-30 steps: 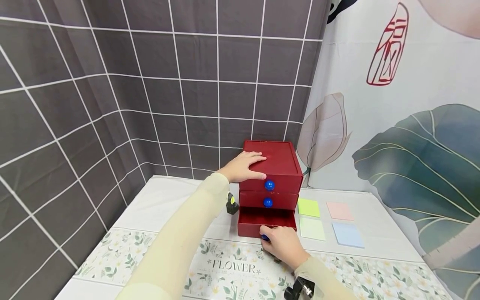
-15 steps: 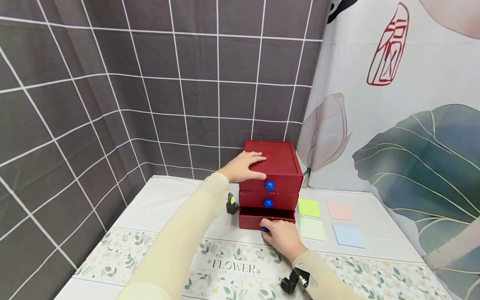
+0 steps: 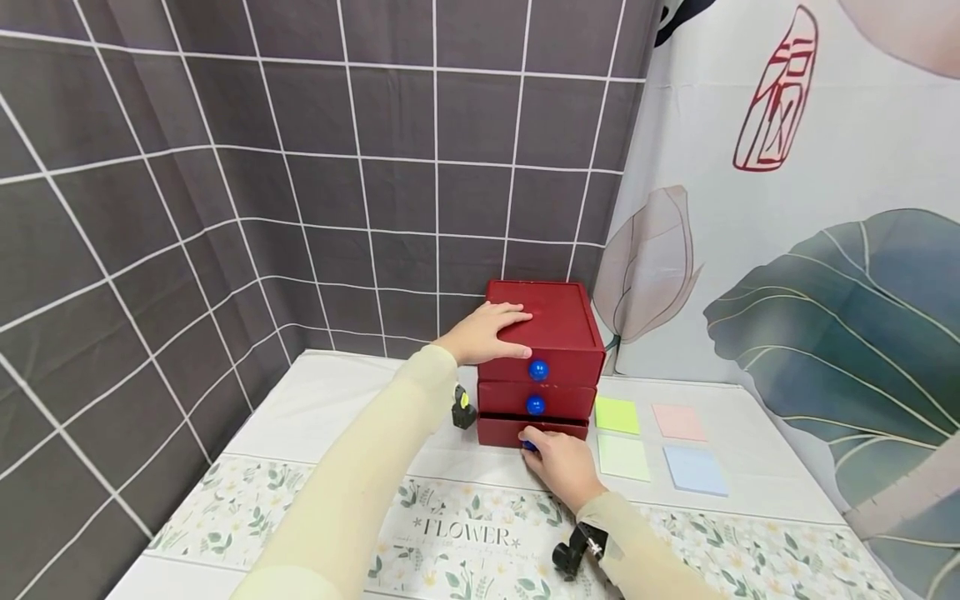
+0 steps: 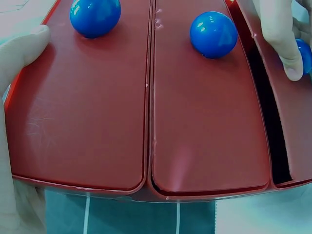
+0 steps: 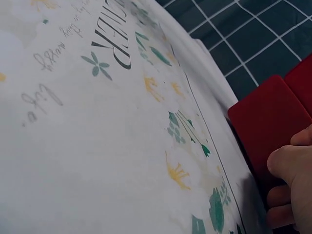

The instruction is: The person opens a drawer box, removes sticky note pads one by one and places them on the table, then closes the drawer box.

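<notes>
A red box of drawers (image 3: 558,321) with round blue knobs stands at the back of the table. On its top and front left edge rests my left hand (image 3: 487,335), fingers spread; its thumb (image 4: 29,46) lies by the top drawer's front in the left wrist view. My right hand (image 3: 562,467) pinches the blue knob (image 4: 304,56) of the bottom drawer (image 3: 498,431). That drawer juts out slightly, with a narrow dark gap above it. The top knob (image 3: 538,370) and middle knob (image 3: 535,405) are untouched, their drawers closed.
To the right of the box lie pads of sticky notes: yellow-green (image 3: 617,416), pale green (image 3: 623,457), pink (image 3: 678,422) and blue (image 3: 695,470). A floral cloth strip (image 3: 465,542) runs along the table's front. Behind hangs a grey gridded curtain (image 3: 390,192).
The bottom drawer has slid inward from well open to a narrow gap, my right hand moving forward with its knob. My left hand has stayed in place.
</notes>
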Demonstrator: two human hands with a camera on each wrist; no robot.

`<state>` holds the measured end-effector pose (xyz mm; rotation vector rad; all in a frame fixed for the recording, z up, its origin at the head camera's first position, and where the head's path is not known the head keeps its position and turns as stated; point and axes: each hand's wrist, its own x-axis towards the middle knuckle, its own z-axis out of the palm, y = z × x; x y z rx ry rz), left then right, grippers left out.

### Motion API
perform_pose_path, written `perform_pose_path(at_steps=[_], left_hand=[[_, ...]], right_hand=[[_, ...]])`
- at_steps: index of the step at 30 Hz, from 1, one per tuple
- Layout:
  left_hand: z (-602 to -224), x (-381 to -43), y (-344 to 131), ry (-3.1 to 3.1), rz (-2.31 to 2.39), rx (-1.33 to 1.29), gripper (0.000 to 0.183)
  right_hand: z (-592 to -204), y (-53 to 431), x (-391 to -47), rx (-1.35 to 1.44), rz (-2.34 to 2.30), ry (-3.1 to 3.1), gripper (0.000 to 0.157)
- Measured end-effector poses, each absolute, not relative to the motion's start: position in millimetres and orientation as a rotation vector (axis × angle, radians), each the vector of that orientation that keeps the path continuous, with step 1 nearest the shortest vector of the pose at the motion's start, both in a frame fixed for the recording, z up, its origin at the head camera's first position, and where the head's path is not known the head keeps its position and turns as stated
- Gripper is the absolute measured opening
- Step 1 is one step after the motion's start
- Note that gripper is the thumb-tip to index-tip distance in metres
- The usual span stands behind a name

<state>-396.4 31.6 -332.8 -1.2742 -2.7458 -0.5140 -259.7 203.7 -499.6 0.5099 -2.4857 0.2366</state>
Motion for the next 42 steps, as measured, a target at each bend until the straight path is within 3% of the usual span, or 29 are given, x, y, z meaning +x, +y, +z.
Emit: perform_pose_path(at_steps=[18, 42], left_hand=[[-331, -390, 30, -2.764, -0.53, -1.256, 0.071], [-330, -392, 31, -2.761, -0.505, -1.278, 0.071]], right_hand=[[-504, 201, -271, 0.411, 0.334, -2.545, 0.022], [-507, 209, -276, 0.549, 0.15, -2.424, 0.023]])
